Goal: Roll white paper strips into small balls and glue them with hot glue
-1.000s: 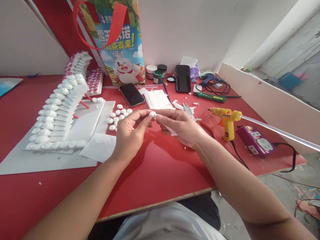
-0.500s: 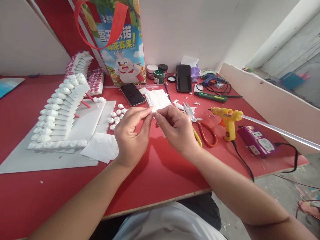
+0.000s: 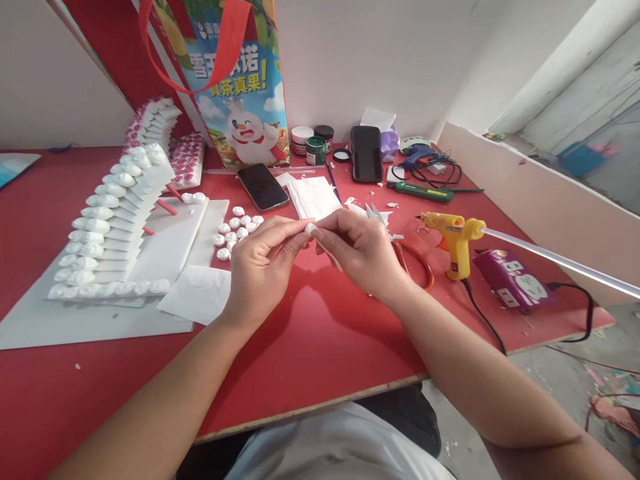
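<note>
Over the red table point(image 3: 310, 353), my left hand point(image 3: 260, 270) and my right hand point(image 3: 357, 253) meet, both closed in a pinch. Between their thumbs and fingertips is a small white paper roll point(image 3: 311, 228); a thin pale strip hangs below it by my right fingers. Just left of my left hand lie several white rolled paper rosettes point(image 3: 242, 233), loosely grouped. A stack of white paper sheets point(image 3: 314, 199) is behind my fingertips. Scissors point(image 3: 425, 270) with red handles lie beyond my right hand, which partly covers them.
At left, a curved white stepped model point(image 3: 117, 223) edged with rosettes stands on white boards point(image 3: 150, 321). A phone point(image 3: 263, 187), paint jars point(image 3: 315, 151) and a gift bag point(image 3: 245, 100) are behind. A yellow glue gun point(image 3: 456, 243) and purple box point(image 3: 513, 280) stand at right.
The white roll has turned between my fingertips, and a strip shows below it. My right hand has moved slightly, covering more of the scissors. The view has shifted a little.
</note>
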Tool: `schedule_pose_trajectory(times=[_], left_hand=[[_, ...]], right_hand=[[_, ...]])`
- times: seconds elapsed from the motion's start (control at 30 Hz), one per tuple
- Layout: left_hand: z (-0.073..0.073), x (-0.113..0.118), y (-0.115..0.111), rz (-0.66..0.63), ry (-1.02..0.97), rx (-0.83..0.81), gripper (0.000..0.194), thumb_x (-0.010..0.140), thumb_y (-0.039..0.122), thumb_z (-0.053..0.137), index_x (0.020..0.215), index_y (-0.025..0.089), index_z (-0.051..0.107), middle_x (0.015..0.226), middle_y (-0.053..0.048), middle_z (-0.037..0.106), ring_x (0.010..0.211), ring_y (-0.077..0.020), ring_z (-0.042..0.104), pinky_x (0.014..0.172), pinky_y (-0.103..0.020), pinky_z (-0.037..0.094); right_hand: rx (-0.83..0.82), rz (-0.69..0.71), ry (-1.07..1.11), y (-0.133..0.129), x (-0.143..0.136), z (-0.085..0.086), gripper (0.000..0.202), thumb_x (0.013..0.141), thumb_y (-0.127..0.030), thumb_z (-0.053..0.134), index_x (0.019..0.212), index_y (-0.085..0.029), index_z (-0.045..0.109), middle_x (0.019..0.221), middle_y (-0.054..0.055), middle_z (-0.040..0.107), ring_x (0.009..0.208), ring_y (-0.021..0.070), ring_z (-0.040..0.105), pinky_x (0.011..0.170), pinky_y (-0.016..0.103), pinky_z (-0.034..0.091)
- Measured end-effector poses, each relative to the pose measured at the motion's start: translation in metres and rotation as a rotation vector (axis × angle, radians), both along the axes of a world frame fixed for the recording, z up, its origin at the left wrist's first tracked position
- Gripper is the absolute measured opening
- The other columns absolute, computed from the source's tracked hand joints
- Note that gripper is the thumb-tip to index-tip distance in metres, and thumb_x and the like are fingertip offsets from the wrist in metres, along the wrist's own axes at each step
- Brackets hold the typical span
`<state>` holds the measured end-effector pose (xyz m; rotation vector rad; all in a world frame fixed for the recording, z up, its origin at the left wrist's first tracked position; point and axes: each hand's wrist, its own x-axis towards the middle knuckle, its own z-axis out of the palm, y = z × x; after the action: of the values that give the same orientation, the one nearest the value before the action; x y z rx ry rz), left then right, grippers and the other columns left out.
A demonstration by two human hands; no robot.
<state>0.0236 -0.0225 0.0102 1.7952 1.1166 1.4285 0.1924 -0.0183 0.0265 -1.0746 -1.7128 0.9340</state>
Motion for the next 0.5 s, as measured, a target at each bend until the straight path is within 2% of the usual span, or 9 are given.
schedule_pose_trajectory(times=[0.1,0.2,0.37,0.5], left_hand=[[0.0007,0.0023,-0.0032,0.031,-0.035,-0.036,0.014,0.094,0.03,0.066,0.099,0.021,0.076,0.094,-0.004,0.074,0.085,-0.0172,0.068,0.082,-0.03,0.057],[-0.0003,0.0033,-0.0041,0.025,-0.101,-0.14,0.015,0.094,0.033,0.067,0.099,0.02,0.073,0.094,-0.004,0.074,0.085,-0.017,0.069,0.083,-0.029,0.057],[-0.0034,0.0041,-0.0018,0.032,-0.178,-0.253,0.019,0.091,0.036,0.07,0.1,0.02,0.073,0.093,-0.004,0.076,0.086,-0.0176,0.07,0.084,-0.029,0.057],[-0.0044,0.0077,-0.0016,0.068,-0.191,-0.245,0.022,0.088,0.037,0.073,0.097,0.018,0.073,0.093,-0.005,0.076,0.085,-0.0186,0.071,0.082,-0.03,0.058]], right_hand=[[-0.075,-0.016,0.058,-0.001,-0.002,0.0008,0.039,0.092,-0.056,0.066,0.083,-0.018,0.063,0.073,0.0,0.067,0.056,0.0096,0.054,0.055,0.025,0.042],[-0.081,-0.044,0.032,-0.0017,-0.0025,0.0018,0.039,0.089,-0.056,0.069,0.086,-0.018,0.063,0.077,0.001,0.068,0.061,0.0109,0.056,0.057,0.025,0.043],[0.016,-0.155,-0.14,-0.003,-0.0037,-0.0017,0.027,0.093,-0.04,0.066,0.077,-0.019,0.061,0.065,-0.002,0.061,0.057,0.0105,0.048,0.056,0.025,0.036],[0.165,-0.255,-0.265,-0.006,-0.0084,-0.0055,0.025,0.087,-0.029,0.067,0.07,-0.022,0.051,0.057,-0.004,0.051,0.054,0.0108,0.041,0.056,0.026,0.032]])
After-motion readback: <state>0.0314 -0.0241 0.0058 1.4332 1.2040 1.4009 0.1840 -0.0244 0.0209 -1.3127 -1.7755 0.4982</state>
